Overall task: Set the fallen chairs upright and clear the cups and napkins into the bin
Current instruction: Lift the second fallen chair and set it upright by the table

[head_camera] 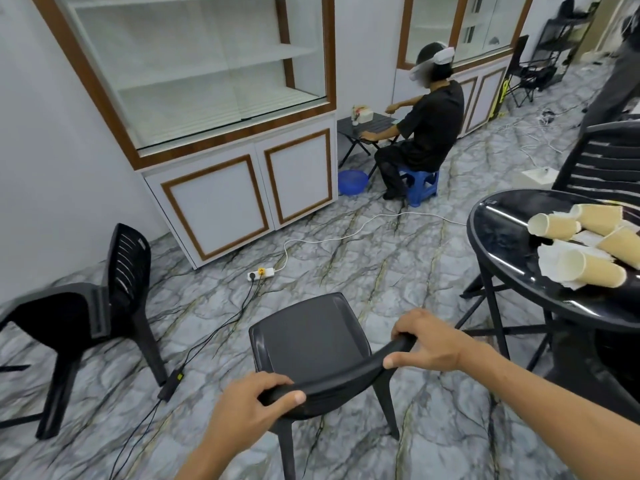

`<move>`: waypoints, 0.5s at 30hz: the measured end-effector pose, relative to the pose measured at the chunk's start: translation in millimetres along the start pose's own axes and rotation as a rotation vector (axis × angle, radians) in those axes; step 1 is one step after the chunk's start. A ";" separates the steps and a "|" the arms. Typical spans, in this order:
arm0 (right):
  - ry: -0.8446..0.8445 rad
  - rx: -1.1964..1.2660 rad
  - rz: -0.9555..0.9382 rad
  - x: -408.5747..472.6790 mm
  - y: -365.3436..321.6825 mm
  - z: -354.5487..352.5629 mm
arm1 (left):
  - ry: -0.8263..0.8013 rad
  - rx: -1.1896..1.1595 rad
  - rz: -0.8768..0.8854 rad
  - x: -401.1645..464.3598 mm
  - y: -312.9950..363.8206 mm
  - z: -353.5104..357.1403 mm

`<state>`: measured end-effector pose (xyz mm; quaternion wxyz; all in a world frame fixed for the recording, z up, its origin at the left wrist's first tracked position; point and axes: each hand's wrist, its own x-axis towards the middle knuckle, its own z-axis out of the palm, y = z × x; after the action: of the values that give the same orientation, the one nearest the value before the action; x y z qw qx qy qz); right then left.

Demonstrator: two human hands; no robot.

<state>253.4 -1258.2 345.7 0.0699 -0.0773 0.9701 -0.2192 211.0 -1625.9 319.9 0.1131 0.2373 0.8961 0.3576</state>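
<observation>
A black plastic chair stands upright right in front of me. My left hand and my right hand both grip the top rail of its backrest. A second black chair stands upright at the left. On the round black table at the right lie several tan paper cups on their sides, mixed with crumpled white napkins. A third black chair stands behind that table. I see no bin in the frame.
A white power strip and cables run across the marble floor between the chairs. White cabinets line the back wall. A person in black sits on a blue stool at a small table, beside a blue basin.
</observation>
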 end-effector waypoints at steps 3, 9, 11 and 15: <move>0.035 0.051 0.001 -3.7 -1.2 4.5 | -0.043 -0.001 0.039 3.4 0.4 -4.0; 0.113 0.118 0.097 -29.9 -3.1 17.6 | -0.112 0.020 0.097 11.7 -3.2 -6.3; 0.154 0.118 0.112 -36.3 -6.2 20.1 | -0.135 0.014 0.107 18.0 -3.9 -9.2; 0.234 0.114 0.181 -54.8 -12.5 23.9 | -0.185 0.002 0.179 38.7 2.9 -14.9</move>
<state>312.6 -1269.5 335.3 -0.0197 0.0404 0.9607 -0.2741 173.1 -1613.2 331.4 0.1626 0.3482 0.8575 0.3419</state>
